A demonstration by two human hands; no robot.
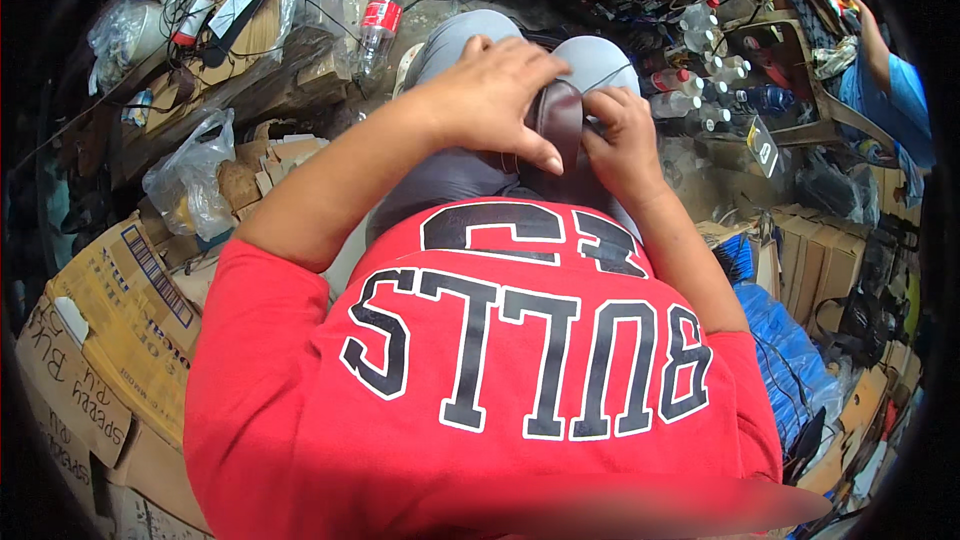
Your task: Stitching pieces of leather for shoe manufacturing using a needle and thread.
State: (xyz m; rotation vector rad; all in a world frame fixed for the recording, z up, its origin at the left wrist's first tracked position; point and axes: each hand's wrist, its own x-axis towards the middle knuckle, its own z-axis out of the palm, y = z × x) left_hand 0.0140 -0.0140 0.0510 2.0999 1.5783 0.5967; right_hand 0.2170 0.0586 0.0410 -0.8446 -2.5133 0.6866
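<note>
A dark brown leather piece (560, 120), smooth and rounded at its top like part of a shoe, stands between my knees. My left hand (495, 100) lies along its left side, thumb and fingers spread apart around the near and far edges. At the right edge of the leather, my right hand (622, 135) is closed in a pinch; what sits between the fingertips is too small to make out. A thin dark line like a thread runs close above that hand. The lower part of the leather piece is hidden by my hands and legs.
A red-capped bottle (380, 25) stands beyond my left knee. Several bottles (685, 90) lie at the right. Cardboard boxes (120, 330) and a plastic bag (195, 180) crowd the left; a blue plastic sheet (785, 360) lies lower right. Another person's arm (875, 45) shows far right.
</note>
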